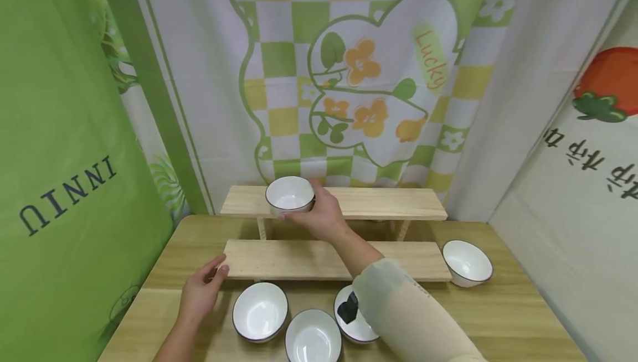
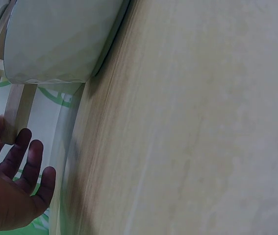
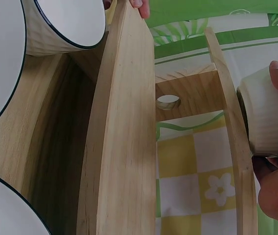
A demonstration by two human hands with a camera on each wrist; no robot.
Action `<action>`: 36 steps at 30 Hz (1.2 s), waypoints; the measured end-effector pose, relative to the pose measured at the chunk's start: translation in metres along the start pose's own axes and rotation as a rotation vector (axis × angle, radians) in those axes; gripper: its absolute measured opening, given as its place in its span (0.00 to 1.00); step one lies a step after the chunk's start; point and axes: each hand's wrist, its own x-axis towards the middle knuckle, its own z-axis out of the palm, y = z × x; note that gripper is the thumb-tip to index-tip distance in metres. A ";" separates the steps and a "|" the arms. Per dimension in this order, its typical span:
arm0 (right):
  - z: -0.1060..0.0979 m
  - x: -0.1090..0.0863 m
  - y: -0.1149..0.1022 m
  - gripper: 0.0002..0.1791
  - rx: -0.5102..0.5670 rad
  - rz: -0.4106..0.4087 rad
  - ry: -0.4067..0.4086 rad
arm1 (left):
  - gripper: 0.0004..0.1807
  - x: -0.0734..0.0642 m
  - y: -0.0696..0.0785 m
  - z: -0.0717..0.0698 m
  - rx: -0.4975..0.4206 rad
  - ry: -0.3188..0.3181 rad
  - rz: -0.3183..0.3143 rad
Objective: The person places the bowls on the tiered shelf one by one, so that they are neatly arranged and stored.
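Note:
My right hand (image 1: 324,215) grips a white bowl (image 1: 289,193) with a dark rim, thumb at the near side and fingers at the right. The bowl is at the left part of the upper board (image 1: 389,202) of a two-step wooden shelf; in the right wrist view, the held bowl (image 3: 266,115) appears right beside that board. My left hand (image 1: 201,290) pinches the left end of the lower board (image 1: 299,259), thumb on top. In the left wrist view, the other fingers of the left hand (image 2: 13,186) spread loosely below the wood.
On the table (image 1: 508,317), in front of the shelf, are a left bowl (image 1: 260,311), a middle bowl (image 1: 313,337) and a third bowl (image 1: 361,326) partly behind my right sleeve. Another bowl (image 1: 467,262) stands by the shelf's right end. A patterned curtain (image 1: 349,74) hangs behind.

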 end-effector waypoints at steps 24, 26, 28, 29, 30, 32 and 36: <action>0.021 0.013 -0.001 0.67 -0.022 0.019 0.025 | 0.27 -0.003 -0.002 0.001 -0.009 0.006 -0.007; 0.021 0.014 -0.002 0.68 -0.024 0.025 0.029 | 0.27 -0.003 -0.001 0.001 -0.005 0.009 -0.001; 0.022 0.015 -0.002 0.69 -0.021 0.028 0.029 | 0.27 -0.003 0.000 0.002 0.002 0.012 0.001; 0.022 0.016 -0.002 0.69 -0.020 0.028 0.028 | 0.27 -0.003 0.000 0.002 0.005 0.013 0.001; 0.023 0.016 -0.002 0.69 -0.017 0.029 0.025 | 0.27 -0.003 0.000 0.001 0.011 0.015 0.000; 0.023 0.017 -0.002 0.70 -0.020 0.030 0.019 | 0.27 -0.004 0.001 0.001 0.012 0.016 -0.004; 0.023 0.015 -0.003 0.71 -0.045 0.017 0.016 | 0.28 -0.004 0.001 -0.001 0.011 0.012 -0.011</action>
